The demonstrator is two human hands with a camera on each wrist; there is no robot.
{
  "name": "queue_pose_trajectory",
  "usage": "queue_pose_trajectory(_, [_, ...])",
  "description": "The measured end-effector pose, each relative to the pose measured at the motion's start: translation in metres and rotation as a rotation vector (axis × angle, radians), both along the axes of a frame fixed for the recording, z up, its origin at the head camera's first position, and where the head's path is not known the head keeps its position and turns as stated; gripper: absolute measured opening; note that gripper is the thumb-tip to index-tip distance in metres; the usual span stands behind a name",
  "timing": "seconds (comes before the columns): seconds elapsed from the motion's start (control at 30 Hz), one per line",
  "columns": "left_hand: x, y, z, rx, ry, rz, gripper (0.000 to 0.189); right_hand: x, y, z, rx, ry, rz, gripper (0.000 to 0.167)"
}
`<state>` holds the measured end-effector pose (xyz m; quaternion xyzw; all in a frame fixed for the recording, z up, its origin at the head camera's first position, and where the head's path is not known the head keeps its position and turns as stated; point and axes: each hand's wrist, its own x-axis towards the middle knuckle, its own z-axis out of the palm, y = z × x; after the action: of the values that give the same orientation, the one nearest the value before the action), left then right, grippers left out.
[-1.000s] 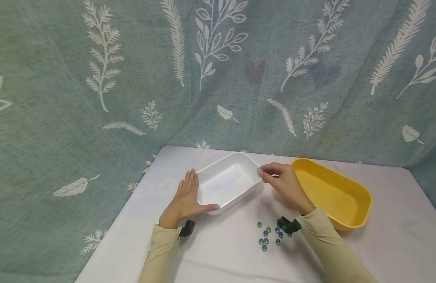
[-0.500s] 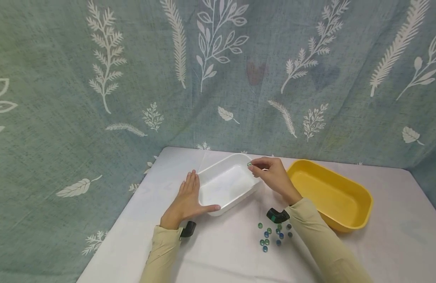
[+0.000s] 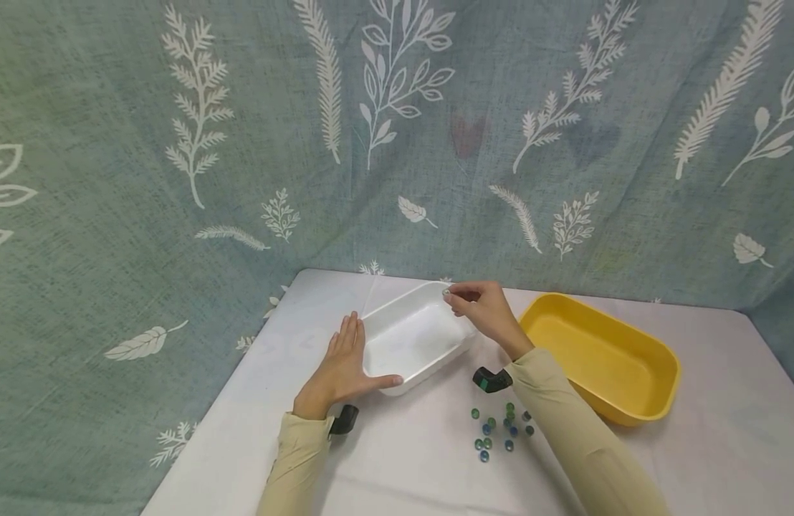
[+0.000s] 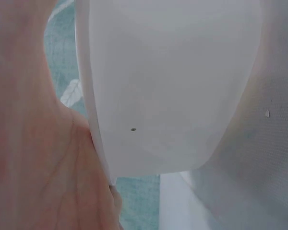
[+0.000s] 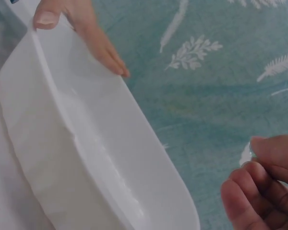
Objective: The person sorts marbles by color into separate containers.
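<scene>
My left hand (image 3: 339, 369) rests against the left end of a white plastic tray (image 3: 413, 335), its fingers straight and the thumb laid along the near rim. In the left wrist view, the palm meets the outer edge of the tray (image 4: 173, 86). My right hand (image 3: 490, 315) pinches a small clear-green glass marble (image 3: 446, 292) between thumb and fingertips, over the tray's far right corner. The right wrist view shows that marble (image 5: 250, 152) mostly covered by the fingers, above the rim. The visible floor of the tray is bare.
Several green and blue glass marbles (image 3: 487, 443) lie loose on the white-covered table (image 3: 397, 459), below the right wrist. To the right stands a yellow plastic tray (image 3: 603, 358), beside the right forearm. A leaf-patterned green cloth (image 3: 345, 215) hangs behind the table.
My right hand has moved left and slightly away from me with the marble, from beside the white tray's right end to over its far corner. The left hand has stayed in place.
</scene>
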<state>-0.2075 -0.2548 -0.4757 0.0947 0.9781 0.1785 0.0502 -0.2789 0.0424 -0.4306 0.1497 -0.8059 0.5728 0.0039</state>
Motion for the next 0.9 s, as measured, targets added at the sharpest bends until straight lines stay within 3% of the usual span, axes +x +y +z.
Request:
queue_pose_trajectory(0.23, [0.000, 0.000, 0.000, 0.007, -0.007, 0.005, 0.145, -0.010, -0.014, 0.000, -0.033, -0.024, 0.021, 0.029])
queue_pose_trajectory(0.43, [0.001, -0.001, -0.001, -0.007, -0.002, 0.007, 0.145, -0.021, -0.027, -0.006, 0.000, -0.020, 0.020, 0.027])
queue_pose_trajectory(0.9, [0.002, -0.001, -0.001, -0.004, 0.001, 0.007, 0.144, -0.043, -0.042, -0.023, 0.062, -0.098, -0.060, 0.028])
